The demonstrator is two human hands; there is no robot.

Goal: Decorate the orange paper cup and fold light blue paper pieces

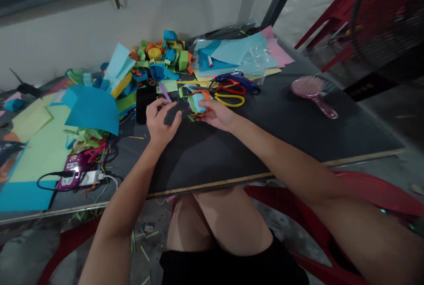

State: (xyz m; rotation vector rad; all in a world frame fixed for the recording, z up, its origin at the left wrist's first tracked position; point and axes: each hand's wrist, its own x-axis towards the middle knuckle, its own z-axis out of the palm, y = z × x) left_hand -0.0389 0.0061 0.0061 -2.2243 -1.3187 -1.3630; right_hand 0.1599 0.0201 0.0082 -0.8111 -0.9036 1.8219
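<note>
right hand (217, 115): pinching blue-orange-green paper piece (198, 102) over table (281, 128), just beside yellow-handled scissors (236, 96) | left hand (161, 126): fingers spread, just left of it, near purple stick (164, 92) | coloured paper shapes (154, 53) heaped at table's far side | pink hairbrush (309, 87) to right

A makeshift paper-craft corner; in this dim light, home or small workshop is hard to settle. Around the fingers (164, 112) stretches a dark worktable (291, 130). Beyond them piles folded coloured paper (154, 53); left, loose sheets (94, 110); just right, scissors (243, 102). Farther right sit a pink hairbrush (309, 86) and, past the table, a red chair (331, 16); below, scraps (145, 253) litter the floor (157, 269).
</note>
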